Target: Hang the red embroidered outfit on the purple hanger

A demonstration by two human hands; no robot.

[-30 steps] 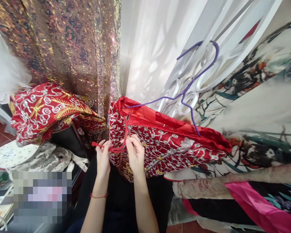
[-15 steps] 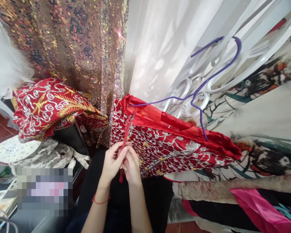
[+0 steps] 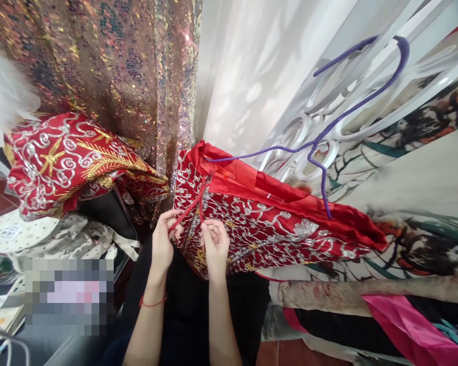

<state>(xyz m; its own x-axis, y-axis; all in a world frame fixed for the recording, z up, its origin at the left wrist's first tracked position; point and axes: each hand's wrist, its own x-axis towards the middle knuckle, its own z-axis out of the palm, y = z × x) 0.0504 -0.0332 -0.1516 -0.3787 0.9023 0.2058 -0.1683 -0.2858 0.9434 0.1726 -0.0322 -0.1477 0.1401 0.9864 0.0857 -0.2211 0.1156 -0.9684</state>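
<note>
A red garment (image 3: 248, 218) with silver and gold embroidery lies across my lap, its satin waist edge turned up. Two red drawstring ends (image 3: 191, 206) come out of that edge near its left corner. Around one end the fingers of my left hand (image 3: 163, 239) are closed. My right hand (image 3: 216, 243) pinches the other end between thumb and fingers, a short way to the right. The cords spread apart in a narrow V. A purple hanger (image 3: 309, 143) reaches into the garment's opening, its hook up at the right.
A second red embroidered piece (image 3: 64, 165) drapes over a dark chair at left, above a white dotted cloth item (image 3: 84, 236). Sequined fabric (image 3: 110, 61) hangs behind. White openwork furniture (image 3: 351, 112) stands at right, with rolled fabrics (image 3: 320, 295) below.
My hands were together on the cords; now they have parted, left hand to the left and right hand slightly right, each with one cord end. The hanger's hook has shifted up and right in view.
</note>
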